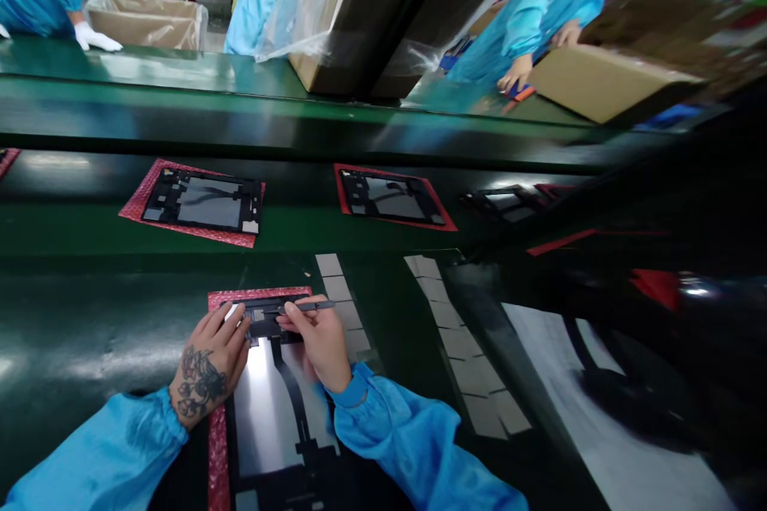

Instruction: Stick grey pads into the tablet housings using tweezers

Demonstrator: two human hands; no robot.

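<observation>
A flat tablet back panel (269,407) with a shiny metal plate and a black flex cable lies on a red bubble sheet (219,431) in front of me. My left hand (209,363), tattooed on the back, rests on the panel's upper left part with its fingers bent onto it. My right hand (320,339) is closed around a thin dark tool (308,306), held sideways across the panel's top edge. Both sleeves are light blue.
Two more panels on red sheets (200,204) (392,198) lie on the green conveyor behind. Strips of grey pads (341,299) (461,351) lie to the right. Across the belt, people in blue coats handle cardboard boxes (599,80) (147,20). A dark blurred shape fills the right.
</observation>
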